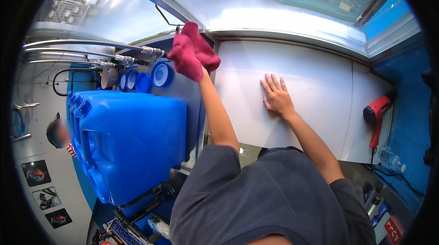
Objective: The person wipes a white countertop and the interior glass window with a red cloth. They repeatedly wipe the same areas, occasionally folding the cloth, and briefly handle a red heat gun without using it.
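A maroon cloth (pixel 208 55) covers my left hand (pixel 185 59) down to the wrist, and a loose flap of it hangs to the right. The cloth hides the fingers, but it is bunched in that hand. I hold it up by the corner of the window frame, at the far left end of the white counter (pixel 302 130). My right hand (pixel 276 96) lies on the counter with its fingers stretched out and nothing in them.
Large blue water jugs (pixel 141 126) stand at left, with blue caps (pixel 161 75) behind them and metal pipes with valves (pixel 123 57) above. A red heat gun (pixel 377 114) and a clear plastic bottle (pixel 391 159) are at right. Another person (pixel 57 133) is at far left.
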Motion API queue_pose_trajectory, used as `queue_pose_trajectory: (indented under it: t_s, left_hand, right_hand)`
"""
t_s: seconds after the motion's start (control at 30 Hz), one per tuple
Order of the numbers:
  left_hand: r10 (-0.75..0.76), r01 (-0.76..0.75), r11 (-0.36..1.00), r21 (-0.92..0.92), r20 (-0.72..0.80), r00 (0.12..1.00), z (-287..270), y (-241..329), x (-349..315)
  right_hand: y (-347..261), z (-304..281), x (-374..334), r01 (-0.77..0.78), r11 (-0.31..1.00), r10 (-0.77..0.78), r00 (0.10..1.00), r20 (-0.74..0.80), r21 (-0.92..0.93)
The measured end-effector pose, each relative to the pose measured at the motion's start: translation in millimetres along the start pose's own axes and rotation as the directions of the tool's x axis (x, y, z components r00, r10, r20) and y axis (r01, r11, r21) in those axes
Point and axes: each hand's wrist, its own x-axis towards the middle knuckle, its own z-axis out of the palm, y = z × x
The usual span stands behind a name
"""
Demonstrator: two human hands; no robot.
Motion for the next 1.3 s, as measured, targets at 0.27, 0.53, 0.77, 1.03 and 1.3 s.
queue_pose_trajectory:
  t_s: [0.27,0.53,0.77,1.03,1.3]
  left_hand:
    - [0.084,-0.417,0.88,0.226,0.792,0.605,-25.0,76.1,-140.2]
    - [-0.065,-0.642,0.534,0.55,0.784,0.617,39.4,24.1,-33.6]
    - [-0.095,-0.909,-0.24,0.341,0.924,0.371,39.3,-1.1,-26.2]
    - [-0.041,-0.99,-0.034,0.138,0.989,0.14,30.9,8.0,-71.7]
    - [-0.166,-0.213,0.924,0.318,0.835,0.525,19.2,-17.8,-155.1]
  right_hand:
    - [0.4,-0.9,-1.2,0.016,1.0,-0.016,1.0,-0.006,0.004]
    - [0.4,-2.5,-0.6,0.019,1.0,-0.019,1.0,0.003,-0.011]
    - [0.6,-1.2,-1.7,0.003,1.0,-0.003,1.0,0.004,-0.007]
    - [-2.5,-6.9,-0.1,-0.013,1.0,0.013,1.0,0.024,0.009]
    - [0.9,-6.5,0.6,0.014,0.997,-0.012,0.999,-0.034,0.081]
